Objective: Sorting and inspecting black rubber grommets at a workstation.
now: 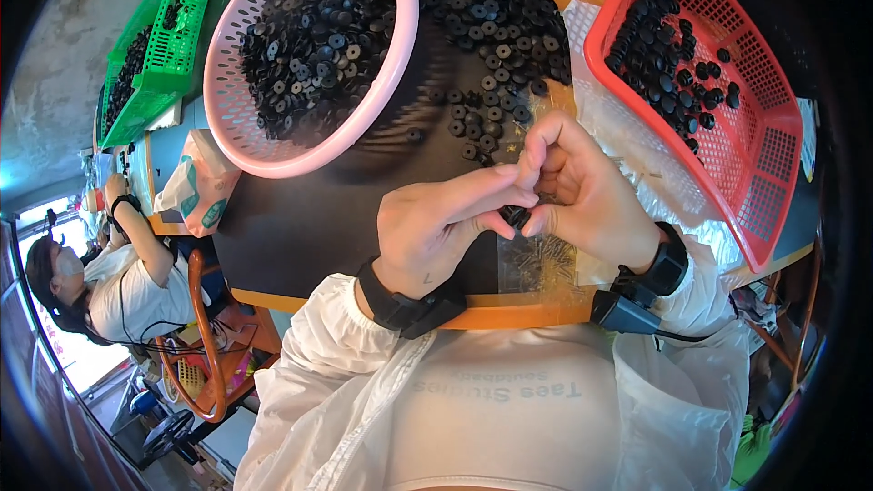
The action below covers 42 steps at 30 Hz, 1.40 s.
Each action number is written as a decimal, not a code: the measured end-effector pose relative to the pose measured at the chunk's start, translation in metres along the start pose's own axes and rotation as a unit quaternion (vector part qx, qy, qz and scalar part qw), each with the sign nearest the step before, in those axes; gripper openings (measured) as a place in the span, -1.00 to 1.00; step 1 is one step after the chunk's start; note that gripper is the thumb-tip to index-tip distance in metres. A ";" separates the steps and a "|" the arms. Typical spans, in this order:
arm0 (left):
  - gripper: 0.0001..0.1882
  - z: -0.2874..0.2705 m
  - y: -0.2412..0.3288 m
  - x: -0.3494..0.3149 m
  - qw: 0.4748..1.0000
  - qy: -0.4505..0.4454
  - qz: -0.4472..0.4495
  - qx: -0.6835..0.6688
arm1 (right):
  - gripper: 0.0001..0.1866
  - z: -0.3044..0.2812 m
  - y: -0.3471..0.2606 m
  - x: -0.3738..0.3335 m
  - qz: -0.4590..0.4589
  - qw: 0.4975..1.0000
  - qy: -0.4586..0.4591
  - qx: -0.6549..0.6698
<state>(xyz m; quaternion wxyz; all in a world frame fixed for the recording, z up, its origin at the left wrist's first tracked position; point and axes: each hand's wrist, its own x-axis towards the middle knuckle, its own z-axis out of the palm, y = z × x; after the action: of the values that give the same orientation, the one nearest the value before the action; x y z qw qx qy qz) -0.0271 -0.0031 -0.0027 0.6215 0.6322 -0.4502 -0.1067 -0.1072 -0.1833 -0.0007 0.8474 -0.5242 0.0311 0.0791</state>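
Over the table's near edge, my left hand [432, 223] and my right hand [587, 195] meet fingertip to fingertip. Between their thumbs and fingers a small round black plastic part [516, 216] is pinched, mostly covered by the fingers. Just below my right hand lies a heap of thin metal pins [550, 264] on clear plastic. Beyond my hands spreads a loose pile of black discs with centre holes [496, 23], some reaching almost to my fingers.
A pink basket [408, 36] full of black discs stands at the far left. On the right, a red basket [773, 159] with black caps rests on white bubble wrap [605, 100]. A green basket [173, 59] and a co-worker [127, 286] are further left. A tissue pack [195, 184] sits by the table's left edge.
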 end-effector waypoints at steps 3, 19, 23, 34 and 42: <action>-0.54 -0.002 0.002 -0.002 0.999 -0.029 0.003 0.019 | -0.51 0.001 -0.003 0.001 0.017 1.000 -0.004 -0.009; -0.56 -0.007 0.001 0.002 0.982 -0.023 0.103 0.158 | -0.51 0.004 -0.004 -0.008 -0.031 0.996 -0.077 -0.020; -0.58 -0.011 0.000 0.004 0.989 -0.039 0.085 0.118 | -0.49 0.005 0.000 -0.005 -0.033 0.992 -0.105 0.056; -0.70 -0.011 -0.003 0.009 0.971 -0.058 0.176 0.150 | -0.54 0.002 0.006 -0.005 -0.003 0.986 -0.139 0.094; -0.73 -0.009 0.003 0.002 0.949 -0.051 0.203 0.236 | -0.61 0.010 0.011 -0.011 0.010 0.989 -0.103 0.103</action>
<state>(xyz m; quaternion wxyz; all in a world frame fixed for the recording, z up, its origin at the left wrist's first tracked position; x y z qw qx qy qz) -0.0208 0.0022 0.0032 0.4394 0.6499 -0.6122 0.0989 -0.1206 -0.1706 -0.0044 0.8948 -0.4226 -0.0437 0.1373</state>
